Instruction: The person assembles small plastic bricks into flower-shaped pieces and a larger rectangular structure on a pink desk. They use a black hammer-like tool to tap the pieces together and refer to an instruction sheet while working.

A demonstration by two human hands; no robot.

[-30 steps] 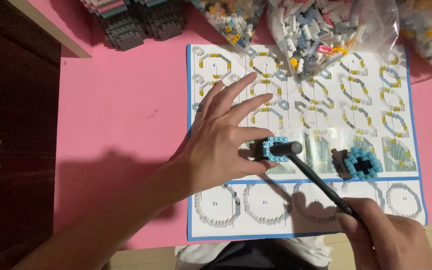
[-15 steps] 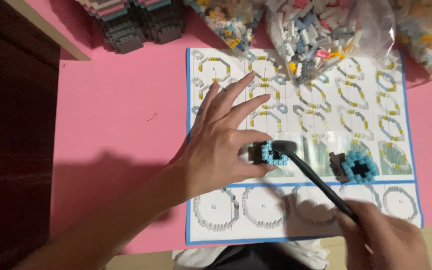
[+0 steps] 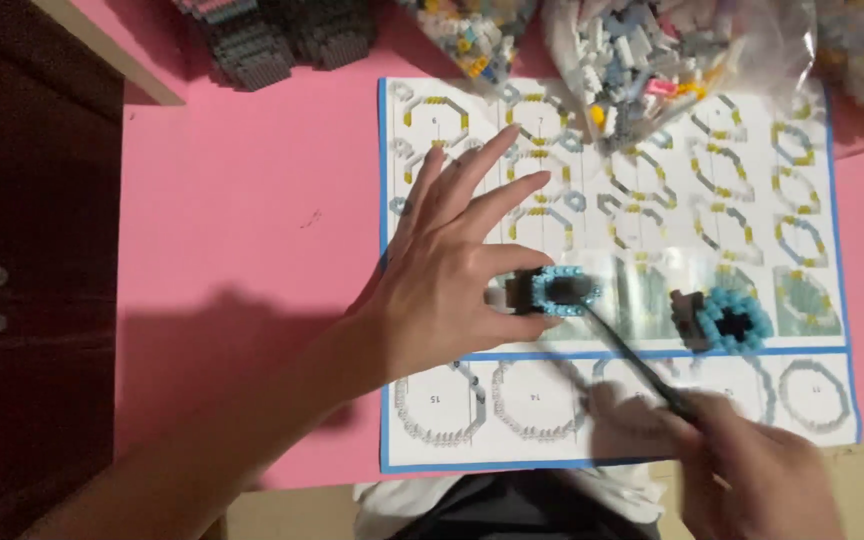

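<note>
Left hand (image 3: 447,290) pinches the small block ring (image 3: 552,290); right hand (image 3: 752,480) grips a black tool (image 3: 632,355) on it; hard pressing could scatter blocks.

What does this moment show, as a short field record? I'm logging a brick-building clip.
left hand: pinches small blue-and-black brick assembly on the sheet
right hand: grips thin black tool, tip on that assembly
second piece: blue ring-shaped brick assembly, untouched
surface: printed instruction sheet on pink table
behind: clear bags of small bricks
</note>
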